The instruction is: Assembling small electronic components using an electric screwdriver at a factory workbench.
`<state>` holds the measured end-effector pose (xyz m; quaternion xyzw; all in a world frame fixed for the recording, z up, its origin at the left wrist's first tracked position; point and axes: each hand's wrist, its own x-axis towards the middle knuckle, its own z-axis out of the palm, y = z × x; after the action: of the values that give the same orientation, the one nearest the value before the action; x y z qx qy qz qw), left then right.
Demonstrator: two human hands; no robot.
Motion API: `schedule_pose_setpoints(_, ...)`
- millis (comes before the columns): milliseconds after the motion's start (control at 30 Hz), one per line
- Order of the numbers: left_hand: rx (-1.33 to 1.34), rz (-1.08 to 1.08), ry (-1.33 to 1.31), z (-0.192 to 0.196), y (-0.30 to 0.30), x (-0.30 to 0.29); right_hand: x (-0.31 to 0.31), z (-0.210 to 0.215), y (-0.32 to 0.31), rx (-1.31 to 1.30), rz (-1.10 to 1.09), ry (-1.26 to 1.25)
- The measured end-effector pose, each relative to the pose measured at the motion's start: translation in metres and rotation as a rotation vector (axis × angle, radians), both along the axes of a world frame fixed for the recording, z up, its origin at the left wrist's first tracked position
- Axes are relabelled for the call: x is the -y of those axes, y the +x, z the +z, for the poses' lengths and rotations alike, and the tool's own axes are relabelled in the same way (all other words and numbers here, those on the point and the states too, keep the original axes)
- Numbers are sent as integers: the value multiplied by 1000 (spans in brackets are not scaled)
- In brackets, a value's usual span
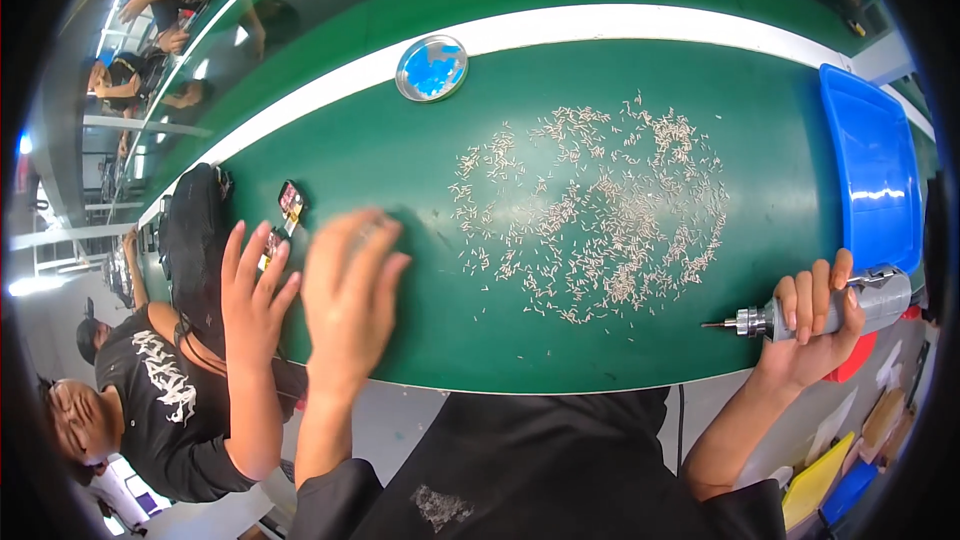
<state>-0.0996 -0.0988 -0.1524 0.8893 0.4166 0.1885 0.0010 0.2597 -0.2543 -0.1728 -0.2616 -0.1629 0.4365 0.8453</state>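
In my right hand (818, 315) is a grey electric screwdriver (885, 302). My fingers wrap round its body, and its thin bit points left over the green table. My left hand (350, 285) is raised over the table's left part, smeared by motion. Whether anything is between its fingertips I cannot make out. Just left of it is a co-worker's hand (255, 290) with spread fingers. Small dark parts with pink and yellow (291, 202) lie beyond these hands, one partly hidden by the co-worker's fingers. Many tiny pale, pin-like pieces (630, 230) are scattered between my hands.
A round metal dish (432, 68) with blue material stands at the table's far side. On the right are a blue tray (880, 170) and a red round thing (853, 358) below it. A black bag-like item (195, 240) lies left. A co-worker (165, 400) is close on my left.
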Motion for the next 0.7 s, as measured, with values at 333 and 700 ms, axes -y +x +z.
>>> schedule_pose_setpoints(333, 1, -270, 12, -5, 33, 3, 3, -4, -4, -46, 36, 45)
schedule_pose_setpoints(700, 188, -146, -108, -8, 35, -8, 4, 0, -8, -31, 23, -3)
